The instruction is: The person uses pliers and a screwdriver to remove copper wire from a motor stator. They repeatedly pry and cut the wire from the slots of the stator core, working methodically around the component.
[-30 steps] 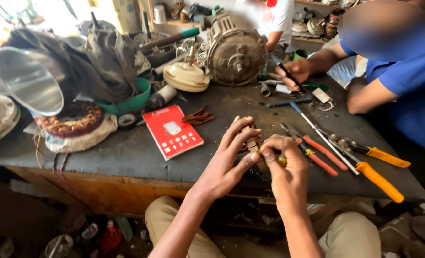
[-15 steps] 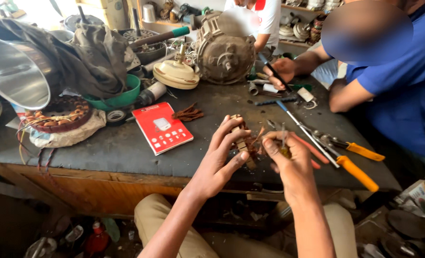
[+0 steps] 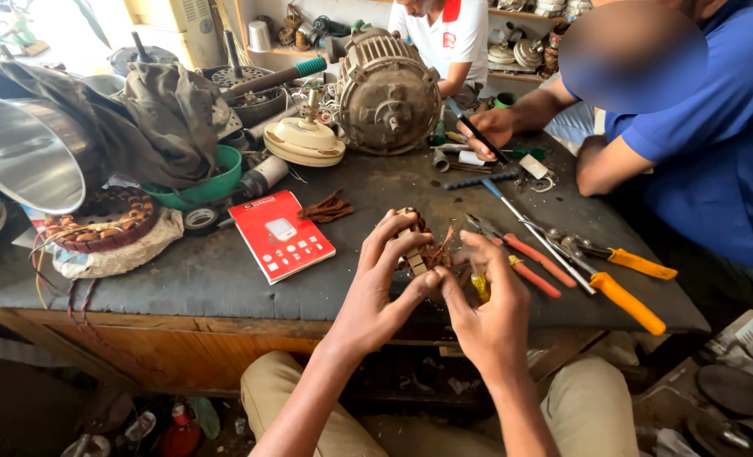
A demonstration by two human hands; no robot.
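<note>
The left hand is gripping a small wound coil between curled fingers, just above the surface. The right hand is pinching the coil's copper wires, beside red pliers.

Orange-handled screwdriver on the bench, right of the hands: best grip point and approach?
Grip the orange handle of the screwdriver from above, probably with the right hand, which is nearest. It lies flat on the dark bench, handle toward the near-right edge and uncovered, while its shaft runs under the red-handled pliers.
</note>
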